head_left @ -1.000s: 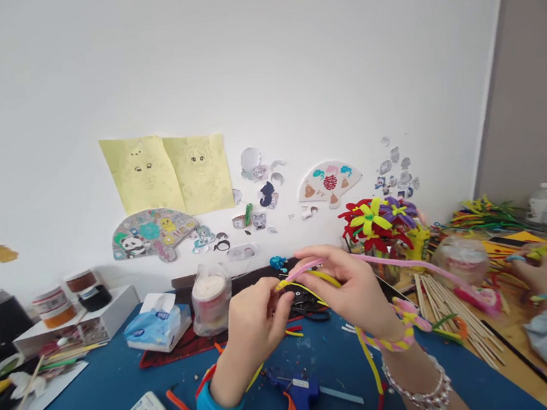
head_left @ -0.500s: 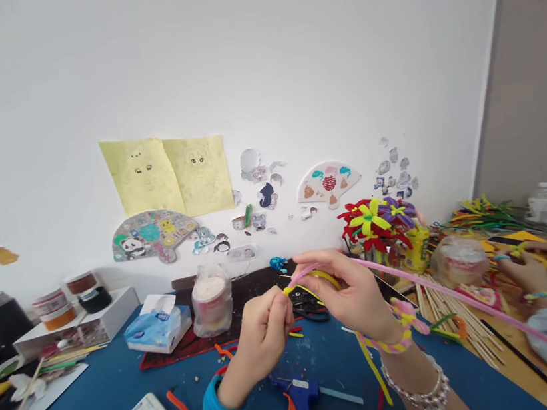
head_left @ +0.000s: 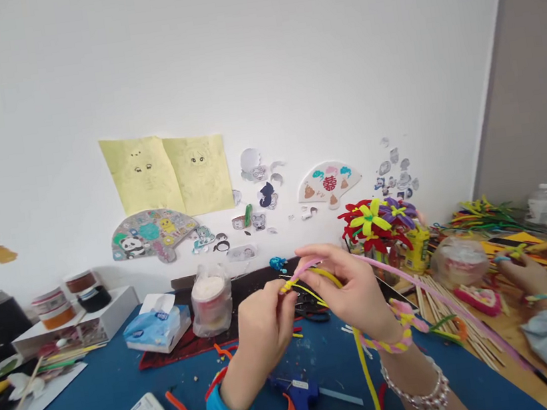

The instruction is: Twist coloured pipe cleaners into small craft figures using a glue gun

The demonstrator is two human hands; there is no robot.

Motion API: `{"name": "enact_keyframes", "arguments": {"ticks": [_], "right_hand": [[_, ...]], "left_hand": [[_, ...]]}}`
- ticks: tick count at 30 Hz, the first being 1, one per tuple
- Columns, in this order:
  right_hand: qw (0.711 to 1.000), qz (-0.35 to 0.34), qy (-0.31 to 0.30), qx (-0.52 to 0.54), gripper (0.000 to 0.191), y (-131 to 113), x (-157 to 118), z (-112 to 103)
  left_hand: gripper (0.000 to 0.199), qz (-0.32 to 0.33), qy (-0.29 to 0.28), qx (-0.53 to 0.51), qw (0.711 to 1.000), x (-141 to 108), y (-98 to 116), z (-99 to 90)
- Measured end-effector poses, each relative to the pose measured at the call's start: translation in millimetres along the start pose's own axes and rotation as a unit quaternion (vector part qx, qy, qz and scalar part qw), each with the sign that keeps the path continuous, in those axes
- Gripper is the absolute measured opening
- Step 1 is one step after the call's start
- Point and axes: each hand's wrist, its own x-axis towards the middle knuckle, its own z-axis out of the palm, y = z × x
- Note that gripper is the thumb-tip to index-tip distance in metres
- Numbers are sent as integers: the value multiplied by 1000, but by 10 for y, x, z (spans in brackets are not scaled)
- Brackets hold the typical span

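the left hand (head_left: 264, 330) and right hand (head_left: 350, 292) are raised close together above the near middle of the blue table (head_left: 100, 382). the left hand holds a narrow pinch on the bent end of a yellow pipe cleaner (head_left: 370, 380), just where it meets a pink pipe cleaner (head_left: 414, 280). the right hand holds a narrow pinch on the pink one and on a yellow loop. the pink length runs off to the right and down, and the yellow length hangs down past the right wrist.

below the hands lies a blue glue gun (head_left: 299, 396), with black scissors (head_left: 310, 311) just beyond them. a tissue box (head_left: 157, 324) sits to the far left of the hands. to the right, a co-worker's hand (head_left: 528, 279) holds a yellow piece, beside a pile of wooden sticks (head_left: 457, 315).
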Motion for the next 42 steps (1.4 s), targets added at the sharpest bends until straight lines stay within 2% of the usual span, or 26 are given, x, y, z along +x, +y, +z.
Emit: {"name": "enact_keyframes", "arguments": {"ticks": [3, 5, 7, 9, 12, 15, 16, 18, 20, 22, 24, 25, 26, 27, 28, 31, 32, 33, 34, 36, 38, 40, 42], "right_hand": [[1000, 25, -8, -2, 25, -26, -3, -3], [999, 31, -10, -3, 25, -40, -2, -1], [999, 29, -14, 1, 26, -48, 1, 3], [1000, 19, -13, 4, 26, -51, 4, 5], [1000, -7, 4, 0, 25, -47, 6, -7], [999, -35, 18, -15, 25, -41, 4, -39], [998, -46, 22, -23, 26, -41, 3, -51], [996, -70, 29, -41, 28, -48, 2, -69], [994, -92, 26, -59, 28, -61, 2, -72], [992, -107, 13, -66, 27, -78, 2, -61], [991, -114, 2, -67, 26, -95, -1, -46], [991, -114, 3, -69, 26, -102, -3, -39], [991, -111, 8, -72, 25, -107, -4, -32], [991, -104, 13, -77, 24, -109, -6, -27], [992, -95, 20, -80, 23, -108, -6, -21], [996, -51, 30, -74, 22, -89, 0, -2], [997, -34, 29, -67, 22, -81, 2, 5], [998, -18, 28, -57, 22, -75, 4, 12], [999, -3, 26, -47, 23, -72, 6, 18], [999, 25, 20, -26, 23, -74, 8, 22], [999, 52, 10, -1, 23, -82, 10, 14], [997, 78, -3, 26, 24, -87, 12, -3], [994, 97, -12, 47, 26, -86, 17, -22]], "left_hand": [[9, 123, 52, 186, 973, 42, -72, -69], [9, 190, 64, 237, 951, 65, -95, -93], [9, 213, 71, 227, 948, 72, -91, -96], [11, 179, 67, 157, 969, 59, -58, -86], [14, 61, 35, 12, 997, 14, 22, -76], [20, -75, -8, -148, 986, -23, 106, -87], [22, -117, -23, -209, 971, -24, 129, -97], [26, -188, -65, -336, 921, -3, 167, -128], [31, -242, -101, -449, 854, 45, 189, -182], [33, -289, -144, -542, 776, 104, 194, -251], [33, -324, -198, -610, 696, 152, 183, -314], [33, -332, -222, -628, 668, 168, 175, -335], [33, -334, -236, -629, 661, 178, 168, -345], [33, -331, -234, -613, 678, 180, 163, -345], [32, -323, -219, -578, 717, 176, 160, -336], [27, -262, -125, -351, 890, 136, 157, -276], [23, -217, -83, -241, 942, 119, 150, -257], [18, -156, -41, -125, 979, 103, 138, -242], [13, -82, -3, -13, 997, 89, 121, -233], [7, 69, 46, 152, 985, 73, 73, -229], [11, 179, 65, 226, 955, 72, 26, -239], [18, 236, 78, 249, 936, 79, -8, -250], [23, 265, 97, 256, 924, 85, -28, -253]]}}
